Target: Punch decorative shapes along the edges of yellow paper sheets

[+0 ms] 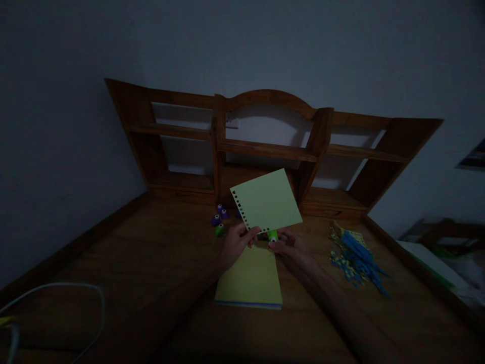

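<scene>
Forearms [341, 308] are reaching in closest to the camera, with a white cable [100, 298] curving at the left. Beyond them, a stack of paper [250, 278] is lying on the wooden table [159, 253]. Above its far end, the left hand [233, 245] is pinching a pale sheet [267, 199] by its near corner; the right hand's [293, 247] grip is narrow, closing around a green punch [273, 235] at the near edge. Cutouts are lining the left edge and beginning along the near one, so punching that second edge seems to be the step in hand. Another squeeze would be calling for a steady sheet and an evenly spaced punch. Farther off, small purple punches [215, 220] are sitting left of the sheet, blue strips [356, 253] are lying at the right, and a wooden shelf [265, 147] is standing behind.
</scene>
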`<state>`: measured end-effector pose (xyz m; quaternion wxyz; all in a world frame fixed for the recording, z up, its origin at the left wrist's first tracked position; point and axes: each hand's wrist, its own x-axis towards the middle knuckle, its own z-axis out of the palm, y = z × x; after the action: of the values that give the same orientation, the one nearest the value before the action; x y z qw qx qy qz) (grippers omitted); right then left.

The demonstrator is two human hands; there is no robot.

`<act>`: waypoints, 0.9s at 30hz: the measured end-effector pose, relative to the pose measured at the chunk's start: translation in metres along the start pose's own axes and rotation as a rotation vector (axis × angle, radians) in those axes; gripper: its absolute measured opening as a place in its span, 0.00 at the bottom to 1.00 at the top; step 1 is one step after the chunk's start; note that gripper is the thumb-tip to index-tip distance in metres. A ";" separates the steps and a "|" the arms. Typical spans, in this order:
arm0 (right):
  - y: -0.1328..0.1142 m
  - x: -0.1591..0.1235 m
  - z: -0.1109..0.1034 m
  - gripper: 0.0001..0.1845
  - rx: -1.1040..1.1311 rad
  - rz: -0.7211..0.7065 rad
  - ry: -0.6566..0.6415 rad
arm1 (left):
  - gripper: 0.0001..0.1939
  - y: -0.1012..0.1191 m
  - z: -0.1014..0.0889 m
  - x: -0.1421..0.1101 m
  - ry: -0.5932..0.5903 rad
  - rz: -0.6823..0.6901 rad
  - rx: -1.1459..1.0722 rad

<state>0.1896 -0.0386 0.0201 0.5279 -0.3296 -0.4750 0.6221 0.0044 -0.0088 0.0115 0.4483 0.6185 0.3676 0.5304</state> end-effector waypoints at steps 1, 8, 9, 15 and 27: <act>0.000 0.000 0.000 0.19 -0.006 -0.001 -0.005 | 0.17 0.000 0.000 0.000 0.000 -0.001 -0.001; 0.002 0.000 -0.002 0.20 -0.006 0.011 -0.011 | 0.17 -0.002 -0.001 0.001 -0.014 -0.002 -0.015; 0.002 0.001 -0.002 0.20 -0.009 0.013 -0.013 | 0.17 -0.002 -0.001 0.001 -0.016 -0.006 -0.018; 0.001 0.001 0.000 0.20 0.004 0.033 0.032 | 0.18 0.003 0.000 -0.002 -0.028 -0.011 0.029; 0.008 0.003 -0.011 0.11 0.059 0.065 0.099 | 0.18 -0.009 0.001 -0.002 -0.100 -0.056 0.091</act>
<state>0.1963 -0.0334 0.0095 0.5399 -0.3593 -0.4188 0.6356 0.0048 -0.0080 0.0019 0.4521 0.6534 0.3858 0.4688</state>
